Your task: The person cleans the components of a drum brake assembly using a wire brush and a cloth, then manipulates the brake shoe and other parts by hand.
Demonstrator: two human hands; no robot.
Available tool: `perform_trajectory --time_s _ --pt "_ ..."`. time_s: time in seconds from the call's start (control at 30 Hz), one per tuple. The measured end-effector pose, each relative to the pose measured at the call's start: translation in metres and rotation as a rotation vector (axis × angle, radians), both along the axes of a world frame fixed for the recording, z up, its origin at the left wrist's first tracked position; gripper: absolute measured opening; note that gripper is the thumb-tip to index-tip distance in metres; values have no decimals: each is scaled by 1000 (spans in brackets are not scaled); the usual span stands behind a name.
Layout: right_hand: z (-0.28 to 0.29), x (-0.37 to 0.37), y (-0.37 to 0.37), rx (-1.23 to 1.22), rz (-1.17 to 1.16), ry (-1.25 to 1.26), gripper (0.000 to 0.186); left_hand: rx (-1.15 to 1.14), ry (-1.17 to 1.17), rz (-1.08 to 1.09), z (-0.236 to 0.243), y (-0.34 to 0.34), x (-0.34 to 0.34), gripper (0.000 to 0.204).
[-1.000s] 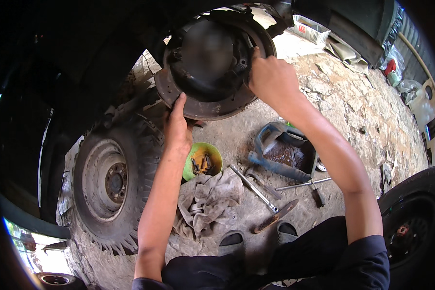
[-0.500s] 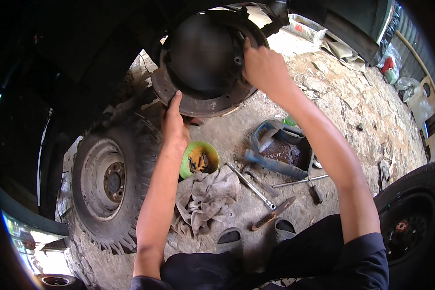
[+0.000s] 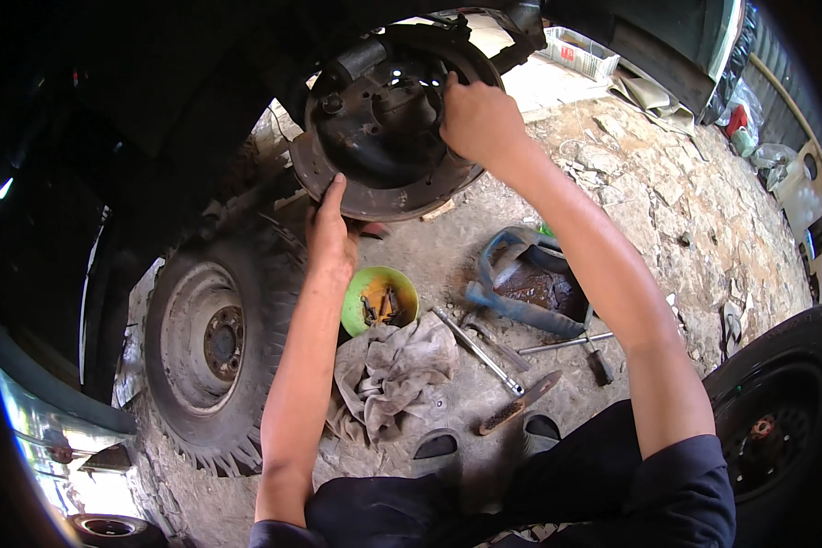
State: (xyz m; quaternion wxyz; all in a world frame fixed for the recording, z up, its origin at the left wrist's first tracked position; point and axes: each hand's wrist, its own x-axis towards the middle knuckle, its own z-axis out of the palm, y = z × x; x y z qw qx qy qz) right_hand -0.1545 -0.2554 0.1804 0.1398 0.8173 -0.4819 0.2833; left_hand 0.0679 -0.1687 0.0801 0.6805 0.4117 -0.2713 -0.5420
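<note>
A dark, round drum brake (image 3: pixel 388 189) hangs under the vehicle at the top, its dished inside facing me. My left hand (image 3: pixel 331 233) is closed on its lower left edge, the thumb lying on the front face and the fingers hidden behind. At the right inner side, my right hand (image 3: pixel 486 119) is closed against the brake with the index finger pointing up. Its other fingertips are hidden, so any small part in them cannot be made out. Below sits a green bowl (image 3: pixel 349 310) holding small dark metal parts (image 3: pixel 381 306).
A cut-open blue container (image 3: pixel 530 315) with dark liquid stands right of the bowl. A crumpled rag (image 3: pixel 388 374), a metal bar (image 3: pixel 479 352), a wire brush (image 3: pixel 521 404) and a black-handled tool (image 3: pixel 599 368) lie on the ground. Tyres (image 3: pixel 269 329) flank both sides.
My right hand has shifted slightly left, further over the brake's inside. My left hand keeps its hold on the lower edge. The view has shifted a little.
</note>
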Motion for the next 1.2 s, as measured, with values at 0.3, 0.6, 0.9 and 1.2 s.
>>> perform_trajectory --time_s 0.3,0.6,0.9,1.2 --pt "0 5 -11 -1 88 -47 60 -21 -55 123 16 12 -18 51" --pt "-8 12 13 46 83 -21 53 -15 -39 171 8 12 -6 50" --pt "-12 10 13 50 82 36 52 -29 -105 197 0 7 -6 46" --pt "6 -31 -27 43 213 65 42 -13 -114 234 6 11 -15 44"
